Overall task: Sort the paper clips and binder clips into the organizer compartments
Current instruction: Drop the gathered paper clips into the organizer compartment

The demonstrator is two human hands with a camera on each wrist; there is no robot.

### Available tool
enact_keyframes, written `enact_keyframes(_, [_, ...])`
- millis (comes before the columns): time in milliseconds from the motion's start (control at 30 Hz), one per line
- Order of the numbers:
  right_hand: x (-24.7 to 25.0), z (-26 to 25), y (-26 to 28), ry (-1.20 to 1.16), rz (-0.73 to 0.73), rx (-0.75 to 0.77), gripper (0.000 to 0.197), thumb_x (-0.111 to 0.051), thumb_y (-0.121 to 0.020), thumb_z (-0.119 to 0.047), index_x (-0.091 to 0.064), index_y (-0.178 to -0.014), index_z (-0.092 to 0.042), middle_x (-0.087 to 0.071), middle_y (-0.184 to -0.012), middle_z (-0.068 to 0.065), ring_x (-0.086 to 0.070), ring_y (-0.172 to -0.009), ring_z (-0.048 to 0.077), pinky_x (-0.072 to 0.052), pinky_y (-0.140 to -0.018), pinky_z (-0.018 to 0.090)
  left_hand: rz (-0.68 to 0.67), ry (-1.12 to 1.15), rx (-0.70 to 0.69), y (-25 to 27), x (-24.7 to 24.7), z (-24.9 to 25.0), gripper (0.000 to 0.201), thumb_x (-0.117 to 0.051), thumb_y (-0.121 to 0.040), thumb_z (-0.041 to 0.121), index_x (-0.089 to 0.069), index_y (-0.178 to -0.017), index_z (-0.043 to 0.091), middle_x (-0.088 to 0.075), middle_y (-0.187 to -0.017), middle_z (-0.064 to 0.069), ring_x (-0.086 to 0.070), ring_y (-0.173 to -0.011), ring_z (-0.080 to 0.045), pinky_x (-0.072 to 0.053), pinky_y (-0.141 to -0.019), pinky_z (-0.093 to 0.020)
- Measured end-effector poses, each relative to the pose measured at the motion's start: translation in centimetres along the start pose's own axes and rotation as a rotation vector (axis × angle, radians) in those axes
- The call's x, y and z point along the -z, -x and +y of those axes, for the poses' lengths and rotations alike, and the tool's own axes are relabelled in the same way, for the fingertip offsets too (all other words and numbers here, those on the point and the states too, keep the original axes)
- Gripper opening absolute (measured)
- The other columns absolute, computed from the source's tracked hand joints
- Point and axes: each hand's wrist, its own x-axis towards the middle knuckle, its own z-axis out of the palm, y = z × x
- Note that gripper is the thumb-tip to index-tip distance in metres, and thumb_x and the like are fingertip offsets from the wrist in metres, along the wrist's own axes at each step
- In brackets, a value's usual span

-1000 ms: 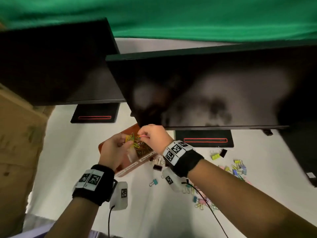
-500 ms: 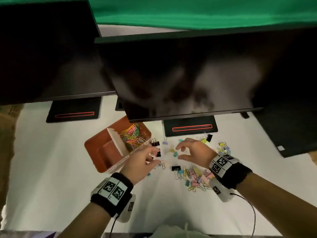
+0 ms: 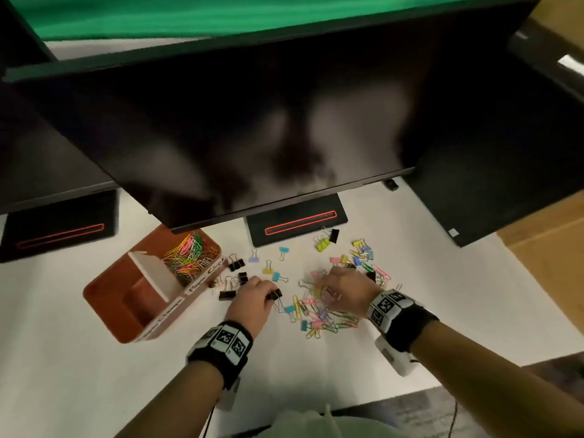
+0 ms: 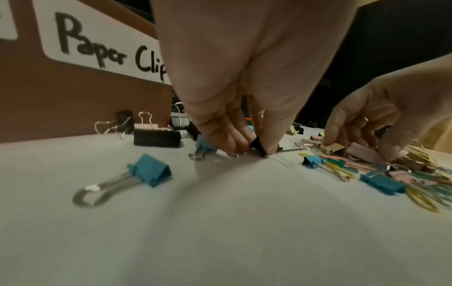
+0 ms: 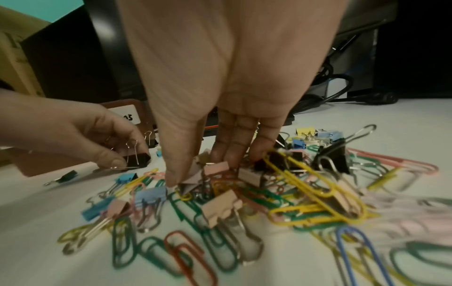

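A brown organizer [image 3: 104, 289] stands left of centre, its far compartment full of coloured paper clips [image 3: 189, 257]; the label [image 4: 97, 48] reads "Paper Clips". Loose paper clips and binder clips lie in a pile [image 3: 319, 314] on the white table. My left hand [image 3: 270, 292] pinches a black binder clip [image 4: 258, 147] against the table, just right of the organizer. My right hand [image 5: 203, 170] reaches down into the pile, thumb and fingers closing on a pink binder clip [image 5: 216, 168]. In the head view its fingertips are hidden under the hand.
Dark monitors overhang the table; their stands [image 3: 297, 218] [image 3: 60, 229] sit behind the clips. More binder clips [image 3: 357, 251] are scattered behind the right hand, and black ones [image 3: 235, 265] beside the organizer. A cardboard box [image 3: 543, 241] is at the right.
Both hands left the organizer's paper clip compartment and came down and right to the loose clips. The left hand took hold of a black binder clip; the right went into the pile.
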Motion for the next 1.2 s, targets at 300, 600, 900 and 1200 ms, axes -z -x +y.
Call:
enact_keyframes(300, [0.5, 1.6, -0.8, 0.046, 0.228, 0.01, 0.042, -0.06, -0.085, -0.028, -0.052, -0.126, -0.031, -0.051, -0.13, -0.002, -0.047, -0.119, 0.023, -0.042, -0.1, 0.039, 0.155, -0.114, -0.158, 1.0, 0.6, 2.3, 0.03, -0.052, -0.089, 0.026, -0.054, -0.119, 0.024, -0.052, -0.115, 0.003, -0.049, -0.107, -0.016, -0.045, -0.093, -0.031])
enact_keyframes(600, [-1.7, -1.9, -2.0, 0.194, 0.068, 0.229, 0.034, -0.061, -0.085, -0.038, -0.058, -0.116, -0.024, -0.06, -0.115, -0.001, -0.058, -0.105, 0.022, -0.043, -0.096, 0.043, 0.007, -0.226, 0.036, 0.0, -3.3, 3.9, 0.038, -0.067, -0.077, 0.042, -0.049, -0.106, 0.024, -0.056, -0.107, 0.005, -0.052, -0.102, -0.018, -0.041, -0.086, -0.033])
enact_keyframes(900, [-1.2, -1.1, -3.3, 0.184, 0.058, 0.191, 0.018, -0.049, -0.092, -0.023, -0.062, -0.105, -0.018, -0.066, -0.103, 0.005, -0.06, -0.097, 0.024, -0.043, -0.09, 0.037, 0.07, -0.134, 0.115, -0.6, -2.9, 3.5, 0.028, -0.059, -0.083, 0.014, -0.056, -0.108, 0.026, -0.063, -0.099, 0.008, -0.055, -0.1, -0.015, -0.042, -0.087, -0.033])
enact_keyframes(1200, [1.6, 1.7, -1.3, -0.093, 0.115, 0.231, 0.018, -0.059, -0.09, -0.022, -0.067, -0.105, -0.016, -0.061, -0.105, 0.004, -0.058, -0.094, 0.019, -0.049, -0.087, 0.031, -0.002, -0.231, 0.133, -1.3, -2.8, 4.6, 0.041, -0.063, -0.074, 0.05, -0.056, -0.106, 0.026, -0.053, -0.107, 0.007, -0.049, -0.103, -0.015, -0.036, -0.092, -0.037])
